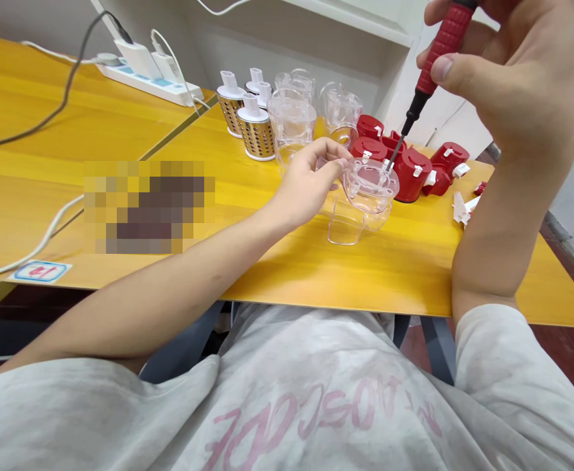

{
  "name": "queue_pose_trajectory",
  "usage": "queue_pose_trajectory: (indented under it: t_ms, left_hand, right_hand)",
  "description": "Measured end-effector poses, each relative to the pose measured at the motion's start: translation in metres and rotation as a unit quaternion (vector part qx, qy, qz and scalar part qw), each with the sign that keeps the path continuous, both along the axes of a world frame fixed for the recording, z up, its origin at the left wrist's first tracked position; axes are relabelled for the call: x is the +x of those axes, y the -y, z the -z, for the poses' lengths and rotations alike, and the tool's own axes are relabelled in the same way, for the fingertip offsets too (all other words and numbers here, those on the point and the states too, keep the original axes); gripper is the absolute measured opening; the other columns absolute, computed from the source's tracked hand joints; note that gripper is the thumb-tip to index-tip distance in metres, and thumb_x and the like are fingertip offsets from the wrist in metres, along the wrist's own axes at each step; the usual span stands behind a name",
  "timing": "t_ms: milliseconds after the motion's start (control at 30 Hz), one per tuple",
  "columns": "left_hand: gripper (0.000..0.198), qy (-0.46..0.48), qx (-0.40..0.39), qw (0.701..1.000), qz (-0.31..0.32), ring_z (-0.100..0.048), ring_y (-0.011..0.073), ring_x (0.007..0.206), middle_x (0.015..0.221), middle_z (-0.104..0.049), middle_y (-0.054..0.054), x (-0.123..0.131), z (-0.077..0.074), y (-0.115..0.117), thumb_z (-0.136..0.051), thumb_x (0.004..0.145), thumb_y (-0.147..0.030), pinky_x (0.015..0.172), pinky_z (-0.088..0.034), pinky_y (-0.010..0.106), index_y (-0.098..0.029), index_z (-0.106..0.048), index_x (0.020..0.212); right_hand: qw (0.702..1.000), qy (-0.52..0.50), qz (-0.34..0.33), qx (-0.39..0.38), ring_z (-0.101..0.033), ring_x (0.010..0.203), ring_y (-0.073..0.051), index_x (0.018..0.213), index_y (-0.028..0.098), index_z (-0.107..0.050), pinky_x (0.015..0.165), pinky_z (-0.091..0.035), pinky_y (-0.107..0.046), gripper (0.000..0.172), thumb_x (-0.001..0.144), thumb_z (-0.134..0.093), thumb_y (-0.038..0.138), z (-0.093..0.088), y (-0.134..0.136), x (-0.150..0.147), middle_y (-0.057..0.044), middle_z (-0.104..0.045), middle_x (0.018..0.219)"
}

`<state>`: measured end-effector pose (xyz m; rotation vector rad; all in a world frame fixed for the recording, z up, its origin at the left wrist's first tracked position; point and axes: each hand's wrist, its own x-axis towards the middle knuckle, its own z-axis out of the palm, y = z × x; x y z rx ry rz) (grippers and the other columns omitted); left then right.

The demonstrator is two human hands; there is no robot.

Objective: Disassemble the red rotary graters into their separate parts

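On a yellow surface [287, 275], a clear housing [369, 190] sat pinched at one side by the left hand [311, 180], apparently for steadiness. The right hand [522, 78] gripped a screwdriver [446, 49] handle-high, likely to aim its tip at the housing's top. Red parts [413, 173] stood just behind, drums [257, 136] farther left, presumably leaving elbow room.

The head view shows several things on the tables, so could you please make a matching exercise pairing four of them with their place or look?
Things
1. Screwdriver
2. Front housing
3. Power strip
4. Perforated drums

Place or look
A. White, with plugs in it
B. Transparent, at the left hand's fingers
C. Metal-sided and white-topped
D. Red-handled, in the right hand

Pairs: 1-D, 2-B, 3-A, 4-C
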<state>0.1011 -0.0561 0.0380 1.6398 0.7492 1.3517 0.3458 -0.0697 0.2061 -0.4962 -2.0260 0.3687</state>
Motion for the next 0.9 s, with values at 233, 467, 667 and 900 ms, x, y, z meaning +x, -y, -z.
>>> queue_pose_trajectory:
  t_ms: [233, 467, 667, 900]
  left_hand:
    - [0.008, 0.001, -0.002, 1.000, 0.003, -0.070, 0.0192, 0.098, 0.106, -0.071, 0.006, 0.000, -0.001, 0.001, -0.063, 0.100, -0.024, 0.079, -0.062, 0.026, -0.021, -0.067, 0.106]
    - [0.007, 0.002, 0.004, 1.000, 0.005, -0.070, 0.0192, 0.098, 0.105, -0.071, 0.005, 0.000, 0.000, 0.000, -0.063, 0.101, -0.023, 0.079, -0.062, 0.026, -0.021, -0.068, 0.106]
    - [0.007, -0.006, 0.007, 1.000, 0.000, -0.072, 0.0196, 0.099, 0.106, -0.072, 0.005, -0.001, 0.000, 0.000, -0.064, 0.101, -0.025, 0.080, -0.063, 0.027, -0.021, -0.067, 0.106]
    - [0.007, -0.011, 0.009, 1.000, 0.001, -0.073, 0.0192, 0.099, 0.106, -0.072, 0.005, -0.001, 0.000, -0.001, -0.063, 0.102, -0.024, 0.080, -0.063, 0.027, -0.021, -0.066, 0.106]
  right_hand:
    - [0.990, 0.062, 0.098, 0.084, -0.066, 0.095, -0.003, 0.123, 0.026, -0.087, 0.077, -0.066, -0.011, 0.040, 0.087, -0.099, 0.039, -0.003, -0.010, 0.004, 0.006, -0.077, 0.126]
    - [0.999, -0.017, -0.006, 0.027, -0.074, 0.112, -0.007, 0.133, 0.034, -0.079, 0.079, -0.070, -0.013, 0.063, 0.075, -0.103, 0.040, 0.002, -0.010, 0.001, 0.008, -0.074, 0.110]
    - [1.000, -0.004, -0.001, -0.010, -0.076, 0.117, -0.008, 0.122, 0.028, -0.085, 0.099, -0.073, -0.020, 0.045, 0.081, -0.101, 0.036, 0.000, 0.003, -0.003, 0.008, -0.079, 0.128]
    - [0.994, 0.032, 0.099, 0.034, -0.074, 0.106, -0.004, 0.127, 0.037, -0.083, 0.076, -0.063, -0.007, 0.055, 0.076, -0.098, 0.022, -0.002, -0.004, -0.003, 0.011, -0.079, 0.123]
